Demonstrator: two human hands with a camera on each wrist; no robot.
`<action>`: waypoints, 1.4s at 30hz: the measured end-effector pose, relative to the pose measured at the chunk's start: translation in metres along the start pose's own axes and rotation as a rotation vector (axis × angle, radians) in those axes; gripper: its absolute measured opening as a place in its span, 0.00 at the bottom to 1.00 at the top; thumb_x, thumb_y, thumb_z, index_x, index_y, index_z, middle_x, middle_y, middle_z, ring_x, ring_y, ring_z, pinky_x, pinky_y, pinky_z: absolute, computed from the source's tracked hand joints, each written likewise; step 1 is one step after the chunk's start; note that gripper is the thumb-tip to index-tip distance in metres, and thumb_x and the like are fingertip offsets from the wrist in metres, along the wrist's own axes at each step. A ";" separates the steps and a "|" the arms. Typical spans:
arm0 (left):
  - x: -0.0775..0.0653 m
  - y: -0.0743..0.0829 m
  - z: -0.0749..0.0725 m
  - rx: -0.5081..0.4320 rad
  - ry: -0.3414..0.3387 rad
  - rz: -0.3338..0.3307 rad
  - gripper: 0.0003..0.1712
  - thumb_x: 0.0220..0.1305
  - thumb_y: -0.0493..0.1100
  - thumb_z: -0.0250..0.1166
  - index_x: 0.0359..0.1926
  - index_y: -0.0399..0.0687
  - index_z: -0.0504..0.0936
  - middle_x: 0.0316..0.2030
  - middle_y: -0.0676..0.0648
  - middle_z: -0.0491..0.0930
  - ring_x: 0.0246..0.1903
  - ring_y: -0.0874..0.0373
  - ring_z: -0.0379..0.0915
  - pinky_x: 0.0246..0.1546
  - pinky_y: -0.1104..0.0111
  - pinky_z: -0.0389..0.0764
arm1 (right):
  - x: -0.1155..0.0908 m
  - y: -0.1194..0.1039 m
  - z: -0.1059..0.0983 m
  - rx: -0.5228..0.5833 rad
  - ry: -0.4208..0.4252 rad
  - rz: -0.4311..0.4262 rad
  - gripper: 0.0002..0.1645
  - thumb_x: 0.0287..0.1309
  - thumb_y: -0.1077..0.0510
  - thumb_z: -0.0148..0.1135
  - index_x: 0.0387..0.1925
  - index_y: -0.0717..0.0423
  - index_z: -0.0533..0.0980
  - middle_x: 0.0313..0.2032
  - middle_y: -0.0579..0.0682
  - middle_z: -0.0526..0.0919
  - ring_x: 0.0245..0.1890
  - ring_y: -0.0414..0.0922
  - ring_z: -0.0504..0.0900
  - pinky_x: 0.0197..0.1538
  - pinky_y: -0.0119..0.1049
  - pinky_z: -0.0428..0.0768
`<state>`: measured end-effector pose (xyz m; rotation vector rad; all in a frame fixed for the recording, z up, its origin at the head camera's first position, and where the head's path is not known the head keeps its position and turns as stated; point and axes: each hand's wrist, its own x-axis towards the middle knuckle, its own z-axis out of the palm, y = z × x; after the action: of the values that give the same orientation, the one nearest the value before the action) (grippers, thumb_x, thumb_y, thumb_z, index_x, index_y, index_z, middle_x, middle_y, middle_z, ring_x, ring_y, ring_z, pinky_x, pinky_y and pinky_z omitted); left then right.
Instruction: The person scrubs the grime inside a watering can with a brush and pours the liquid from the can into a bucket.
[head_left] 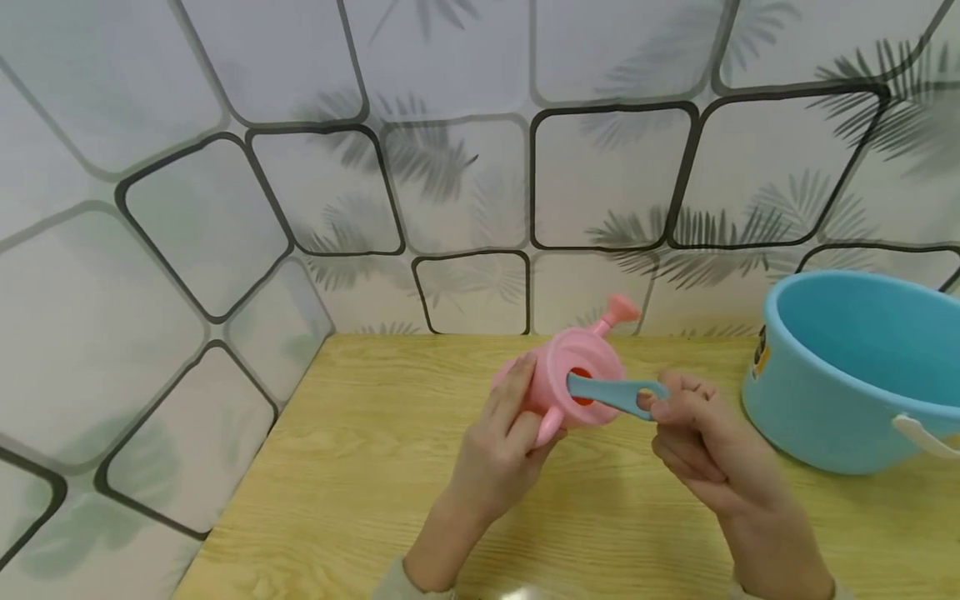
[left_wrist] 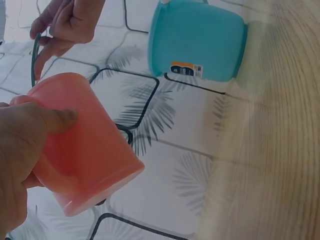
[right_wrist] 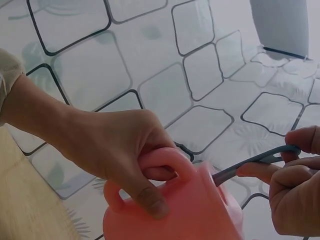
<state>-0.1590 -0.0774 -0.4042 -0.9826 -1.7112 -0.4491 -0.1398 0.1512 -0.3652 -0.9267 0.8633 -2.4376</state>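
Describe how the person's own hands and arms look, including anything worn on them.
The bare five-fingered left hand and bare right hand show no gloves, rings or watches, and no cables or markings. The left arm wears a pale greyish fabric sleeve with a slightly gathered cuff; only a sliver of a similarly pale right sleeve shows at the head view's bottom edge.

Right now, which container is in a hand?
The pink watering can, gripped by the left hand; the blue bucket stands on the table, with no hand touching it.
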 end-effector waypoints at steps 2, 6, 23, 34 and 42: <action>0.000 -0.001 0.000 -0.003 0.008 0.009 0.23 0.72 0.46 0.60 0.21 0.40 0.68 0.57 0.26 0.76 0.56 0.36 0.77 0.54 0.58 0.81 | -0.001 -0.002 0.002 -0.029 0.028 0.018 0.30 0.65 0.77 0.26 0.28 0.57 0.76 0.11 0.48 0.49 0.05 0.40 0.44 0.09 0.27 0.40; 0.001 0.001 0.002 -0.007 0.031 0.047 0.23 0.72 0.45 0.61 0.20 0.42 0.67 0.56 0.26 0.76 0.55 0.36 0.78 0.53 0.59 0.81 | 0.002 0.000 0.007 -0.118 0.098 0.069 0.31 0.66 0.76 0.26 0.24 0.53 0.74 0.11 0.47 0.49 0.06 0.42 0.43 0.11 0.29 0.38; 0.002 0.001 0.003 -0.043 0.049 0.025 0.23 0.72 0.45 0.61 0.20 0.41 0.68 0.56 0.25 0.76 0.54 0.35 0.78 0.53 0.59 0.82 | -0.004 -0.009 0.006 -0.179 0.077 0.044 0.28 0.64 0.78 0.28 0.25 0.53 0.71 0.10 0.47 0.48 0.05 0.42 0.43 0.10 0.29 0.40; 0.005 0.004 0.005 -0.046 0.091 0.068 0.23 0.71 0.45 0.61 0.19 0.43 0.67 0.54 0.25 0.77 0.53 0.36 0.79 0.50 0.60 0.83 | -0.003 -0.009 0.009 -0.237 0.122 0.078 0.29 0.66 0.77 0.31 0.25 0.51 0.74 0.13 0.48 0.49 0.07 0.43 0.42 0.11 0.32 0.39; 0.002 0.001 0.003 -0.038 0.069 0.044 0.23 0.72 0.46 0.60 0.20 0.42 0.68 0.54 0.25 0.77 0.53 0.35 0.79 0.51 0.58 0.82 | -0.007 -0.010 0.006 -0.252 0.119 0.041 0.29 0.65 0.78 0.31 0.29 0.52 0.76 0.18 0.44 0.70 0.06 0.43 0.44 0.11 0.32 0.40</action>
<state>-0.1600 -0.0735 -0.4034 -1.0189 -1.6221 -0.4832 -0.1320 0.1601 -0.3589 -0.8449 1.2412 -2.4064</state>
